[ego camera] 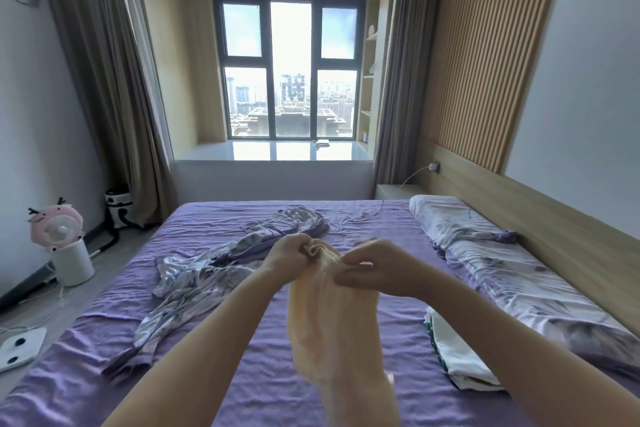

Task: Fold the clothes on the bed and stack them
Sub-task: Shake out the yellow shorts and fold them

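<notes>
Left hand, right hand pinch cream garment's top edge | hanging above bed

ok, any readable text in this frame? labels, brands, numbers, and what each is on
None readable.
Pale yellow garment, held by left hand and right hand: no print or tag showing.
Folded stack on the bed: no lettering visible.
Pink fan and white device on the floor: only face-like marks, no words.
Buildings through the window: too small and blurred to read.
</notes>
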